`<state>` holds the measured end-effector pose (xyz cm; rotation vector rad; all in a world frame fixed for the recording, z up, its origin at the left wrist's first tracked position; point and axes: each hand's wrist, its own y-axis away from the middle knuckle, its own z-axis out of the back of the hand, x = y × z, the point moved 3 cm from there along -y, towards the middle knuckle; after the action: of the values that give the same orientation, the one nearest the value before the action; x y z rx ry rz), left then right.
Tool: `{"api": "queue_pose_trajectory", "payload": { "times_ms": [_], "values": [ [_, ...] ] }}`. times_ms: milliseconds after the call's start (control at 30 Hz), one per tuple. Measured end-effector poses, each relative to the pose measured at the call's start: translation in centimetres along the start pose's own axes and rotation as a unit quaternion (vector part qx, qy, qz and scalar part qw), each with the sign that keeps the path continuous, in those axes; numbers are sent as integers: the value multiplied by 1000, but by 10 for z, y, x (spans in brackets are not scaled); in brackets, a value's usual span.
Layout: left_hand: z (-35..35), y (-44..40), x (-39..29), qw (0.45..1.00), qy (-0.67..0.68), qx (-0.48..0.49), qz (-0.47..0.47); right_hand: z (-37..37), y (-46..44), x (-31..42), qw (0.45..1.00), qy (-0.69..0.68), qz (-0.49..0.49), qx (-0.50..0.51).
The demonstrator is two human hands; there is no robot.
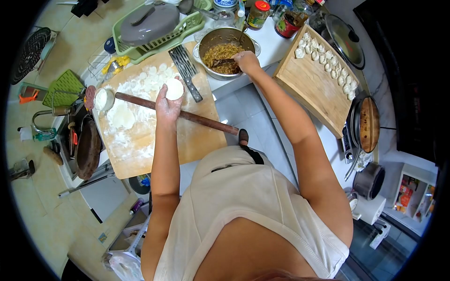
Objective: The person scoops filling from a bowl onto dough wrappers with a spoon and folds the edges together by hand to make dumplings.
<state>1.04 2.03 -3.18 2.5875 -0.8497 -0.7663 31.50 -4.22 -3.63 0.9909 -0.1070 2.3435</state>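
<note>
My left hand (167,105), dusted with flour, holds a round dumpling wrapper (175,89) above the floured wooden board (197,145). Under that hand a long dark rolling pin (206,122) lies across the board. My right hand (246,62) is over the edge of a metal pot (209,70) and grips a dark utensil (224,61), whose end rests in the brown chopped filling (220,52). Its exact kind is hard to make out. Several more wrappers (152,75) lie at the back of the board, beside a cleaver (186,70) with a patterned blade.
To the right, a wooden tray (311,86) carries rows of shaped dumplings (335,65). A small bowl of flour (104,99) sits at the board's left edge. Behind are a green dish rack (159,44) and jars (258,15). The sink (70,164) is at left.
</note>
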Motion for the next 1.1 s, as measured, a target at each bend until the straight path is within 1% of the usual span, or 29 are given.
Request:
{"api": "queue_pose_trajectory", "payload": {
  "times_ms": [67,167,200,300,333,433,533,633,667,767,933,1033,1100],
  "values": [
    [-1,-1,1,1000,20,5,17,8,0,2,999,-10,28,-33],
    [-4,-7,3,1000,13,3,22,18,3,2,998,-60,-25,-26],
    [-6,-11,4,1000,5,1,21,21,5,2,996,-71,-9,-45],
    [-13,-21,8,999,-40,-5,16,33,13,11,995,-92,-30,-37],
    [-16,-24,9,999,-32,-3,20,39,16,17,998,-11,-20,-52],
    [-20,-31,16,999,-8,4,37,32,13,21,982,136,117,-67],
    [-25,-29,24,998,-33,-14,43,23,1,27,967,249,24,-42],
    [-20,-27,28,998,-21,-29,47,5,-13,18,954,255,114,-109],
    [-17,-27,28,998,-27,-24,46,0,-12,21,942,287,126,-116],
    [-9,-26,24,998,-34,-19,40,-14,1,29,935,274,190,-121],
    [-2,-24,16,999,-10,-24,28,-25,27,42,926,275,242,-90],
    [0,-25,15,999,-22,-27,25,-29,35,45,934,251,244,-75],
    [-3,-25,17,999,-20,-30,27,-31,28,37,955,194,212,-71]
  ]
}}
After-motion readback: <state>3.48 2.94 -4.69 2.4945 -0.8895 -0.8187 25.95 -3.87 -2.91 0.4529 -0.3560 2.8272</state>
